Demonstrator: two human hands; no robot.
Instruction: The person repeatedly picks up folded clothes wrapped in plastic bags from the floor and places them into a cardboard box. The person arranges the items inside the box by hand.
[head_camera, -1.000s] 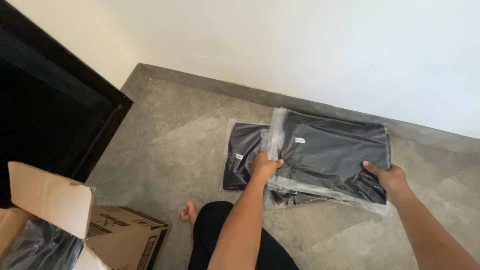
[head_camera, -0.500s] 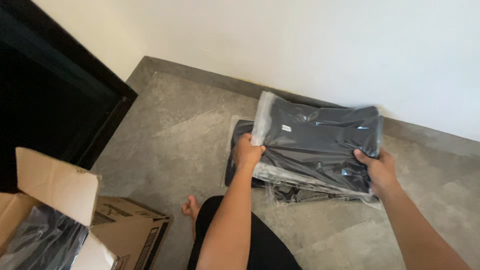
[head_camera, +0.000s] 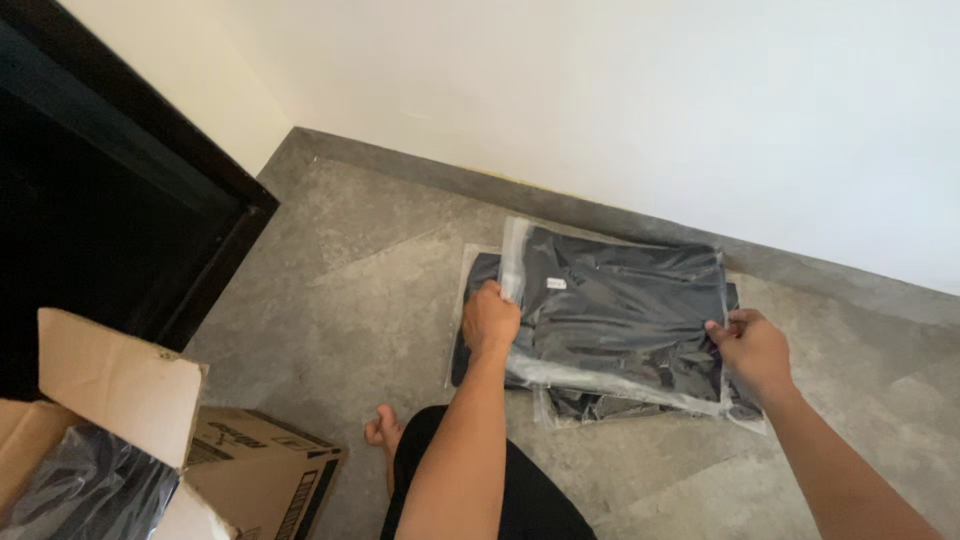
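Observation:
A clear plastic bag holding a folded black garment (head_camera: 620, 305) lies on top of a small stack of similar bagged garments (head_camera: 640, 405) on the grey floor. My left hand (head_camera: 490, 320) grips the top bag's left edge, near its folded flap. My right hand (head_camera: 750, 345) pinches the bag's right edge. Both forearms reach out from the bottom of the view, over my knee in black trousers (head_camera: 500, 490).
An open cardboard box (head_camera: 150, 440) with more bagged dark garments (head_camera: 90, 490) stands at the lower left. A dark doorway with a black frame (head_camera: 120, 200) is at the left. A white wall (head_camera: 600, 100) runs just behind the stack. My bare foot (head_camera: 385, 430) rests beside the box.
The top bag was lifted and tilted up half a second ago; now it lies flat on the stack, with both hands still on its edges.

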